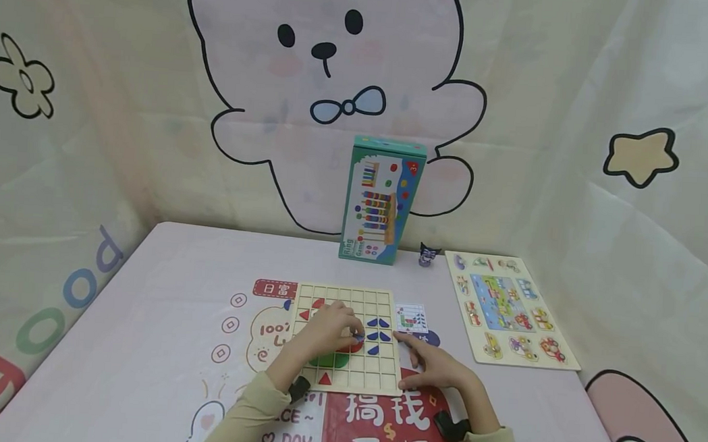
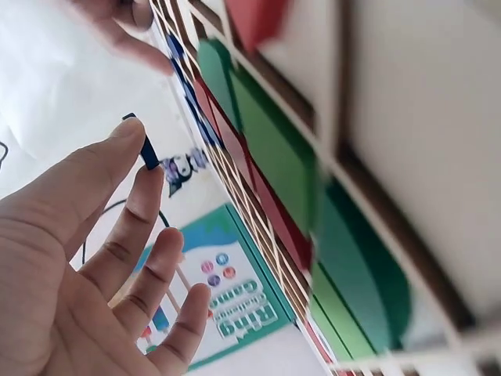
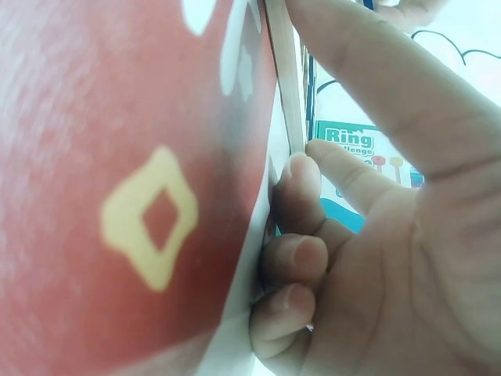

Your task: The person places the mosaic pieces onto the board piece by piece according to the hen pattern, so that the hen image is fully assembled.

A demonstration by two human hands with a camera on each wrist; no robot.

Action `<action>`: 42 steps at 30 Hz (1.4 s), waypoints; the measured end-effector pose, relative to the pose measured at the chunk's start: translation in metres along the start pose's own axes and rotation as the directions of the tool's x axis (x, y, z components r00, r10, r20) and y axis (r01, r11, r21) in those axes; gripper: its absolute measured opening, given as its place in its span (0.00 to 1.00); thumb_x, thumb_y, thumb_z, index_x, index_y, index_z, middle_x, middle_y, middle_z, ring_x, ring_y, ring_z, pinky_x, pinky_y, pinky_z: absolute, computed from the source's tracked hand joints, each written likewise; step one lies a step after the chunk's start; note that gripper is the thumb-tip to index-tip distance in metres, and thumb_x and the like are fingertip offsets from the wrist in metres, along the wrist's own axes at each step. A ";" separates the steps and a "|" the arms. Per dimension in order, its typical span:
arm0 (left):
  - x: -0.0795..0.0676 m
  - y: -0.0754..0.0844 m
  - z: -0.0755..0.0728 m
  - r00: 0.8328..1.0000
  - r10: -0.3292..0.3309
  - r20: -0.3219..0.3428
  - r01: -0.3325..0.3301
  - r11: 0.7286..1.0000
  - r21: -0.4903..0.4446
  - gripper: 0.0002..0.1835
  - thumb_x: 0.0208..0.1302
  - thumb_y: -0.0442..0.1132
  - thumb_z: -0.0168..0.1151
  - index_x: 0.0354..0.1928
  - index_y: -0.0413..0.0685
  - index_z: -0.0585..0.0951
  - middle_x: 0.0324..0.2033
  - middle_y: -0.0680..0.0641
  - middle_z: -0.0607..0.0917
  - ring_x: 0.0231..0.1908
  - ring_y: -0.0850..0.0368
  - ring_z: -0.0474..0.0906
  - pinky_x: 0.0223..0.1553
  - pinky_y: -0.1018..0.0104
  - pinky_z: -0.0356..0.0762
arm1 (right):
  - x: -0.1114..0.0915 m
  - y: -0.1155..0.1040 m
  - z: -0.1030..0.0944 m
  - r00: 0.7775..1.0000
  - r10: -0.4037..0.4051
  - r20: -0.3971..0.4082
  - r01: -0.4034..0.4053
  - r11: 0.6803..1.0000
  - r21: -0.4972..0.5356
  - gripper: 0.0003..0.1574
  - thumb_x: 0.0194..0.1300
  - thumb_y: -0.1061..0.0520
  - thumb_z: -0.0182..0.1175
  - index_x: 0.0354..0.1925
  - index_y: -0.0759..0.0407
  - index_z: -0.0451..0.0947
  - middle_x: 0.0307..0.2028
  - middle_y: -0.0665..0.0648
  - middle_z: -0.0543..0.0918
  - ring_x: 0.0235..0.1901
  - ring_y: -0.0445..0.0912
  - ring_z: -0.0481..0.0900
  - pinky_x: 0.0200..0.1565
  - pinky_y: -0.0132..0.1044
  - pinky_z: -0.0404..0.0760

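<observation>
Thumb and index finger of my left hand (image 1: 329, 329) pinch a small dark blue piece (image 2: 142, 143), held just above the board with its thin edge showing in the left wrist view. The cream grid board (image 1: 384, 370) lies flat on the table. Several blue pieces (image 1: 374, 336) sit in its right-hand cells, with green pieces (image 1: 328, 361) and a red triangle (image 1: 325, 379) lower left. My left hand hides part of the pattern. Along the board's right edge rests my right hand (image 1: 439, 367), index finger and thumb spread apart and touching the rim.
A small pattern card (image 1: 411, 317) lies right of the board. Farther right is a picture puzzle board (image 1: 463, 322). A green ring game box (image 1: 382, 202) stands at the back beside a small dark figurine (image 1: 428, 254). A printed curtain (image 1: 536, 124) hangs behind the table.
</observation>
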State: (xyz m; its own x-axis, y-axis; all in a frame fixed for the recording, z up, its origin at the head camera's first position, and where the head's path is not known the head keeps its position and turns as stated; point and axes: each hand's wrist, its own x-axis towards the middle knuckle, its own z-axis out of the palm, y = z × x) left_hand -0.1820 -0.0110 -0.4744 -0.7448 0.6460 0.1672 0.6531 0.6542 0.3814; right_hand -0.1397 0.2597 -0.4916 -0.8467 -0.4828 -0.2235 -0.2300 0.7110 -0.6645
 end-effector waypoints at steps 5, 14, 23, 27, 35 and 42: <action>0.008 0.010 0.008 0.999 -0.021 0.029 0.021 1.000 0.011 0.07 0.55 0.46 0.66 0.37 0.63 0.85 0.36 0.61 0.82 0.42 0.61 0.69 0.46 0.60 0.68 | -0.001 0.000 0.000 1.000 -0.019 -0.004 0.019 1.000 0.001 0.55 0.47 0.43 0.71 0.68 0.50 0.57 0.29 0.54 0.69 0.21 0.40 0.60 0.23 0.28 0.61; 0.017 0.024 0.016 0.999 0.008 0.041 -0.009 1.000 0.025 0.05 0.55 0.46 0.66 0.34 0.64 0.85 0.32 0.61 0.81 0.38 0.62 0.68 0.43 0.60 0.68 | -0.001 0.001 -0.001 1.000 -0.022 0.000 0.022 1.000 -0.010 0.55 0.47 0.42 0.70 0.69 0.49 0.56 0.29 0.54 0.69 0.21 0.39 0.59 0.23 0.29 0.61; 0.029 0.037 0.023 0.997 -0.008 0.080 0.002 0.997 0.082 0.06 0.53 0.47 0.67 0.34 0.64 0.86 0.30 0.61 0.80 0.37 0.62 0.68 0.41 0.61 0.67 | -0.001 0.001 -0.001 1.000 -0.016 -0.003 0.016 1.000 -0.005 0.55 0.47 0.43 0.71 0.68 0.49 0.57 0.29 0.54 0.69 0.21 0.39 0.60 0.22 0.29 0.62; 0.033 0.039 0.026 0.996 -0.008 0.083 0.000 0.996 0.090 0.06 0.53 0.46 0.67 0.34 0.63 0.86 0.32 0.60 0.82 0.37 0.62 0.68 0.43 0.59 0.68 | -0.001 0.001 -0.001 1.000 -0.014 -0.001 0.014 1.000 0.003 0.55 0.47 0.43 0.71 0.69 0.49 0.56 0.30 0.54 0.69 0.21 0.39 0.60 0.23 0.29 0.62; 0.041 0.040 0.031 0.995 -0.010 0.104 -0.004 0.991 0.133 0.06 0.52 0.45 0.68 0.34 0.63 0.86 0.30 0.62 0.82 0.34 0.62 0.67 0.40 0.61 0.67 | -0.002 -0.001 -0.002 1.000 -0.005 -0.001 0.005 1.000 0.002 0.55 0.47 0.43 0.71 0.69 0.48 0.56 0.30 0.55 0.69 0.23 0.40 0.62 0.24 0.30 0.65; 0.043 0.041 0.032 0.991 -0.026 0.129 0.009 0.991 0.136 0.06 0.52 0.46 0.68 0.34 0.62 0.86 0.30 0.61 0.82 0.34 0.61 0.67 0.40 0.62 0.67 | -0.002 -0.001 -0.002 1.000 -0.001 -0.003 0.001 1.000 -0.002 0.54 0.47 0.43 0.71 0.68 0.47 0.56 0.30 0.55 0.68 0.22 0.40 0.61 0.24 0.30 0.64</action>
State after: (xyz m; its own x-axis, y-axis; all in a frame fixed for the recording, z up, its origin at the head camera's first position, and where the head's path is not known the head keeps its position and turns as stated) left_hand -0.1826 0.0564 -0.4806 -0.7379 0.6738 0.0384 0.6591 0.7073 0.2556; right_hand -0.1389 0.2606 -0.4893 -0.8477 -0.4823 -0.2209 -0.2317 0.7112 -0.6637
